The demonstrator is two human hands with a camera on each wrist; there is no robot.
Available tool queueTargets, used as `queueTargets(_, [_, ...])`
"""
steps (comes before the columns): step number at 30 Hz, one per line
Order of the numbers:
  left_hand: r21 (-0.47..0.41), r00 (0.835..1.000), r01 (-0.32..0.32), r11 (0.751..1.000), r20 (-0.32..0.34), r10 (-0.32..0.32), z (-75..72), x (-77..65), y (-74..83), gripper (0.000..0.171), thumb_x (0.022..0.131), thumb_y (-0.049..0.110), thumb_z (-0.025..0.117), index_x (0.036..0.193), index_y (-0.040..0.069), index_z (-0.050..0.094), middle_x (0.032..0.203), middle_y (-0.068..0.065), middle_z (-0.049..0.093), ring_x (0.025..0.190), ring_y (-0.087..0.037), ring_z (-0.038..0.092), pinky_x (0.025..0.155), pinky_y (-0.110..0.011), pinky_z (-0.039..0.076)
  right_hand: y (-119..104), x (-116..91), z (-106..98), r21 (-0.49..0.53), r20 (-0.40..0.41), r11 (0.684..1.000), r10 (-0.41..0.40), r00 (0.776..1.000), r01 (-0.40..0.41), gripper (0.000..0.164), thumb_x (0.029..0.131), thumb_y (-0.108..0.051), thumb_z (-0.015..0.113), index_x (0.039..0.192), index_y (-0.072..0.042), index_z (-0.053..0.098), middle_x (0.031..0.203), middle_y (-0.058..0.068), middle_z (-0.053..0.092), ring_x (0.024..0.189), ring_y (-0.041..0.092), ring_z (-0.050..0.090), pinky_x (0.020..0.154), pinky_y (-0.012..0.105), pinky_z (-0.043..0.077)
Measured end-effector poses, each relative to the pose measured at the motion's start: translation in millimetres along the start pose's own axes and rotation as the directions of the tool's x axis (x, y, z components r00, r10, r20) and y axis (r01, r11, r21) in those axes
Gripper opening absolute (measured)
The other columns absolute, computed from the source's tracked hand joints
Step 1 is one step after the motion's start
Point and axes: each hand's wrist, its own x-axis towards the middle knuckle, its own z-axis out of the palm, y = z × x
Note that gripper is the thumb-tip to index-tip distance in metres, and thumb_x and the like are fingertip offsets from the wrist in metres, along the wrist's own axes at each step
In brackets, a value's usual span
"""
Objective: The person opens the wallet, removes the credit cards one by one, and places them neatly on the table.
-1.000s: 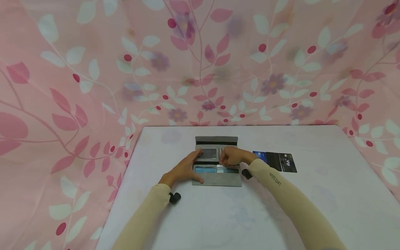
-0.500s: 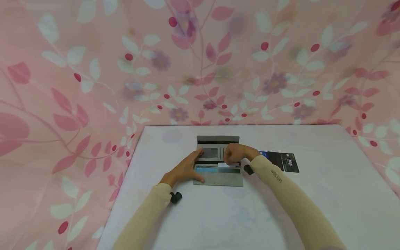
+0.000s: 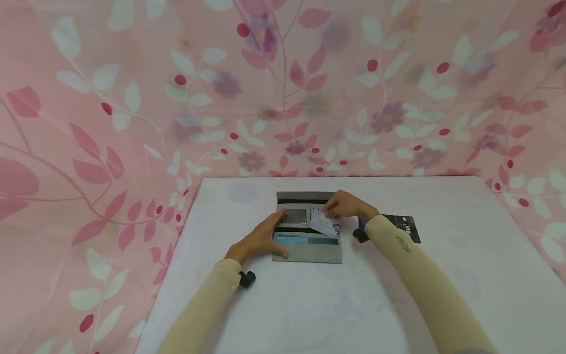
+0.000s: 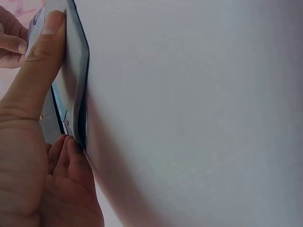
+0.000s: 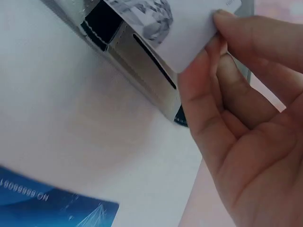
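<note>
Just short of the table's far edge, a little left of its middle, a grey wallet (image 3: 315, 253) lies unfolded on the white table (image 3: 305, 305). The left hand (image 3: 258, 239) rests at the wallet's left edge, thumb and fingers spread apart, the thumb lying on the panel toward the table's near edge. The right hand (image 3: 347, 205) pinches a white card (image 3: 324, 223) with a diamond picture between thumb and fingers, tilted over the right half of the wallet; whether the card touches the wallet, I cannot tell. A light blue card (image 3: 290, 239) sits in the wallet's lower left pocket. Toward the table's right edge, beside the wallet, lie a dark blue card (image 5: 52, 208) and a black card with "VIP" lettering (image 3: 412, 227), both partly hidden in the head view by the right arm's cream sleeve (image 3: 411, 265). Pink floral cloth (image 3: 283, 98) hangs beyond the table's far edge.
</note>
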Motion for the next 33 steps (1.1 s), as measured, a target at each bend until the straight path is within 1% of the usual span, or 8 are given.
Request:
queueTargets(3, [0.007,1.0,0.001,1.0,0.007,-0.001,0.6,1.5,1.1,0.134,0.056,0.051,0.091,0.157,0.009,0.014,0.154,-0.004,0.031,0.137,-0.017,0.037,0.111,-0.032,0.033,9.2,-8.8,-6.4,0.035,-0.046,0.999,0.015,0.999,-0.014,0.012,0.09,-0.008,0.069,0.098,-0.003,0.076,0.093,0.007,0.069,0.077,0.018,0.06,0.07,0.03,0.055])
queueTargets(7, [0.015,1.0,0.002,1.0,0.012,-0.002,0.8,1.7,5.8,0.133,0.056,0.049,0.092,0.156,0.007,0.015,0.155,-0.005,0.031,0.138,-0.018,0.036,0.111,-0.032,0.032,22.4,-30.3,-17.1,0.11,-0.142,0.992,0.081,0.987,-0.065,0.018,0.091,-0.01,0.068,0.104,0.001,0.074,0.102,0.014,0.07,0.08,0.021,0.064,0.073,0.034,0.057])
queueTargets(11, [0.011,1.0,-0.002,1.0,0.007,0.002,1.3,0.8,7.3,0.133,0.056,0.048,0.093,0.156,0.006,0.015,0.155,-0.006,0.031,0.139,-0.019,0.035,0.112,-0.032,0.031,43.7,-55.8,-28.9,0.189,-0.226,0.975,0.162,0.961,-0.12,0.025,0.092,-0.012,0.068,0.109,0.007,0.071,0.103,0.017,0.069,0.079,0.021,0.066,0.074,0.035,0.058])
queueTargets(15, [0.0,1.0,-0.012,1.0,0.001,0.012,1.6,0.6,5.2,0.133,0.056,0.048,0.093,0.156,0.006,0.016,0.154,-0.008,0.032,0.137,-0.021,0.037,0.111,-0.034,0.033,67.6,-85.2,-41.3,0.263,-0.277,0.951,0.237,0.931,-0.164,0.032,0.093,-0.013,0.067,0.115,0.011,0.066,0.107,0.023,0.067,0.085,0.024,0.068,0.078,0.038,0.058])
queueTargets(19, [0.003,1.0,-0.012,1.0,-0.006,0.012,0.7,-1.1,5.3,0.132,0.056,0.047,0.093,0.155,0.006,0.017,0.154,-0.008,0.032,0.135,-0.023,0.04,0.111,-0.036,0.034,90.3,-118.9,-54.3,0.262,-0.308,0.943,0.283,0.908,-0.205,0.039,0.096,-0.016,0.064,0.121,0.013,0.061,0.117,0.028,0.063,0.092,0.026,0.068,0.083,0.04,0.056])
queueTargets(26, [0.014,1.0,0.011,1.0,-0.002,-0.011,-0.7,-4.2,5.8,0.132,0.056,0.048,0.093,0.156,0.007,0.017,0.155,-0.005,0.031,0.135,-0.022,0.04,0.111,-0.035,0.032,125.5,-174.4,-73.9,0.32,-0.314,0.902,0.389,0.866,-0.289,0.049,0.096,-0.022,0.063,0.124,0.018,0.055,0.117,0.025,0.063,0.09,0.015,0.068,0.078,0.028,0.056])
queueTargets(30, [0.017,1.0,0.015,1.0,-0.001,-0.015,-1.1,-3.7,5.7,0.133,0.056,0.05,0.093,0.156,0.006,0.017,0.155,-0.005,0.031,0.135,-0.022,0.041,0.111,-0.034,0.032,140.1,-198.0,-81.2,0.336,-0.302,0.874,0.452,0.839,-0.35,0.053,0.096,-0.023,0.063,0.125,0.02,0.052,0.114,0.024,0.065,0.088,0.013,0.066,0.077,0.028,0.057])
queueTargets(33, [0.01,1.0,0.014,1.0,-0.002,-0.014,-1.5,-2.8,6.5,0.133,0.056,0.05,0.092,0.156,0.006,0.017,0.154,-0.006,0.032,0.134,-0.022,0.042,0.111,-0.035,0.033,149.5,-208.8,-83.4,0.356,-0.292,0.85,0.497,0.817,-0.389,0.053,0.096,-0.022,0.063,0.124,0.021,0.052,0.11,0.022,0.066,0.085,0.012,0.065,0.076,0.028,0.057])
